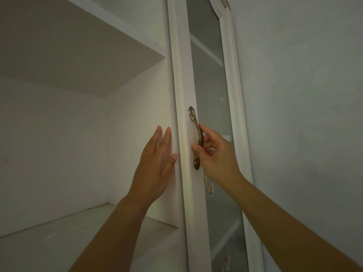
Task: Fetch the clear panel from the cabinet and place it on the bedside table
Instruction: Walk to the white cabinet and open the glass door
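A white cabinet (59,134) fills the left of the head view, its open compartment showing bare shelves. A narrow white door (184,75) with a frosted glass pane (210,85) stands to its right. My right hand (214,156) is curled around the door's brass handle (196,138). My left hand (155,165) lies flat, fingers apart, against the cabinet's inner side wall beside the door edge. No clear panel shows in the open compartment.
A lower shelf (59,232) and an upper shelf (78,55) bound the open compartment. Small stickers (210,189) dot the glass pane. A plain wall (304,114) runs along the right. Shelf edges show dimly behind the glass.
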Available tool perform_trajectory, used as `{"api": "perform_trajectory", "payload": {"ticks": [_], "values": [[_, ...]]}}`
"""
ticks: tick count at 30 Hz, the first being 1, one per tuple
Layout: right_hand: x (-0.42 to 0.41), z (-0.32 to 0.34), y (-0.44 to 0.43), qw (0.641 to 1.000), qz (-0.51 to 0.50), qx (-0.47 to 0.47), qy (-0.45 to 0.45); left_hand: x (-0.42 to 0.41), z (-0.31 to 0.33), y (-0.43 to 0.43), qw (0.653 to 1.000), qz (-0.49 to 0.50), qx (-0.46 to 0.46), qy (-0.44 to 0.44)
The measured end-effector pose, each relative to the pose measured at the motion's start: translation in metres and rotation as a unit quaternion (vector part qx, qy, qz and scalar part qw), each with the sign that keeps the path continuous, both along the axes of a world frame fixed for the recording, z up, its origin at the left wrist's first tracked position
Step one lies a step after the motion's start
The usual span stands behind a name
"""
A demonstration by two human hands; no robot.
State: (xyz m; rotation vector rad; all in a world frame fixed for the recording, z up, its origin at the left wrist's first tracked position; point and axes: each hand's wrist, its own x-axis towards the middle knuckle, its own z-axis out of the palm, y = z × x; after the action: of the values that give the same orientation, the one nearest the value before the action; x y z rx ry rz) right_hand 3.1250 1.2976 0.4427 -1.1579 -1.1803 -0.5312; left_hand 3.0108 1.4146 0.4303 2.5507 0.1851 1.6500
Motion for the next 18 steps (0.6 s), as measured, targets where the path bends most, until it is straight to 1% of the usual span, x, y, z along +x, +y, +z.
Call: {"api": "perform_trajectory", "payload": {"ticks": [6, 10, 18], "values": [[0.003, 0.000, 0.001, 1.000, -0.005, 0.007, -0.024, 0.003, -0.001, 0.004, 1.000, 0.009, 0.019, -0.008], [0.007, -0.001, -0.008, 1.000, 0.004, 0.007, -0.018, 0.005, -0.002, 0.007, 0.999, 0.023, 0.030, -0.008], [0.006, 0.000, -0.016, 1.000, -0.015, -0.008, -0.019, 0.003, -0.002, 0.004, 1.000, 0.020, 0.016, -0.007]]}}
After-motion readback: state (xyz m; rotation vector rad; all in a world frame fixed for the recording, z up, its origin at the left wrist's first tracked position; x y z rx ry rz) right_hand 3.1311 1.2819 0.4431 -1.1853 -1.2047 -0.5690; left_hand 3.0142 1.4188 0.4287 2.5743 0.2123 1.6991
